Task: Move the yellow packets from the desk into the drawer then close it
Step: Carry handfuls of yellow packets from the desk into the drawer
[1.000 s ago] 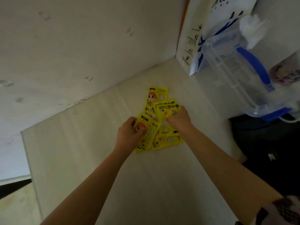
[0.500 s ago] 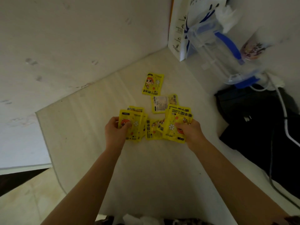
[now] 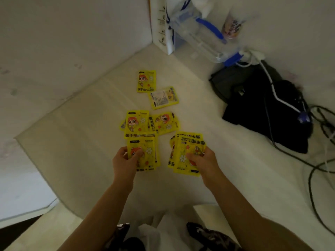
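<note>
Yellow printed foil-like packets, flat and thin with a cartoon figure on the front, are what I am dealing with – some in my hands, some loose on the pale wooden desk [image 3: 72, 142]. My left hand [image 3: 125, 160] pinches a small stack of packets [image 3: 145, 153] by its near left edge, thumb on top. My right hand [image 3: 204, 162] grips a second fanned bunch [image 3: 186, 151] the same way, fingers curled under. Both bunches hang just over the desk, slightly apart.

Still lying on the desk: an overlapping cluster of packets [image 3: 150, 122] just beyond my left hand, one flipped packet showing its pale printed back [image 3: 164, 97], and a single face-up packet [image 3: 146, 80] farthest off, toward the corner.

I judge these light and limp – glossy film that slides sheet on sheet, so a fanned stack may shed one if I loosen. Best hold is a firm pinch across the whole stack near an edge, squaring it first. Flat loners will want a fingernail under a corner, or sliding to the desk edge. No drawer is in view
</note>
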A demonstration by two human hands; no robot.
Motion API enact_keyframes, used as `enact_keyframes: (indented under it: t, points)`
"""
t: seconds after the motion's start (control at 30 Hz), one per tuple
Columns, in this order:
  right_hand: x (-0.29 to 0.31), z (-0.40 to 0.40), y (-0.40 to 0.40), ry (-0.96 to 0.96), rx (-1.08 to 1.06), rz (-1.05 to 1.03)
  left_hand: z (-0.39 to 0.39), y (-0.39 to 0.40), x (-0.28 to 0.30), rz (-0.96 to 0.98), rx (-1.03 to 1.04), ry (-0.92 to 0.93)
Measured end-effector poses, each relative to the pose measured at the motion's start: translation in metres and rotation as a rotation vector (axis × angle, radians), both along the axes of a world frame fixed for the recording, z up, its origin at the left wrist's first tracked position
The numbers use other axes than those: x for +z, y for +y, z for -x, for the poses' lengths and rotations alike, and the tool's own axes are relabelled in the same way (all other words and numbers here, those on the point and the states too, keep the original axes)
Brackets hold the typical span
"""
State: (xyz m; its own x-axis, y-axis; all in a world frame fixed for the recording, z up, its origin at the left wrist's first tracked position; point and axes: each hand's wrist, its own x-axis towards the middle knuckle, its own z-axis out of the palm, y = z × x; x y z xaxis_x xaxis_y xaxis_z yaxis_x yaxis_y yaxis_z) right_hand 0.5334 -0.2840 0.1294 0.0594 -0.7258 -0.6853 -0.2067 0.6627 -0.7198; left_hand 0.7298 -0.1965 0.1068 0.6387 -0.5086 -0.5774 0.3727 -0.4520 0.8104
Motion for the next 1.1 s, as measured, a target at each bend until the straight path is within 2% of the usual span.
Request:
enact_keyframes:
  t: [0.27, 0.5, 0.87, 1.1]
  points:
    - [0.010, 0.023, 0.111, 0.025, -0.203, 0.016, 0.013, 0.059, -0.002, 0.006, -0.336, -0.019]
    - [0.027, 0.063, 0.194, 0.013, -0.411, 0.025, 0.056, 0.090, 0.008, -0.003, -0.656, -0.034]
    - [0.018, 0.165, 0.345, -0.025, -0.859, -0.009, 0.180, 0.151, 0.013, 0.035, -1.181, -0.101]
    - [0.017, 0.239, 0.469, -0.077, -1.090, -0.050, 0.279, 0.244, 0.006, 0.007, -1.331, -0.114]
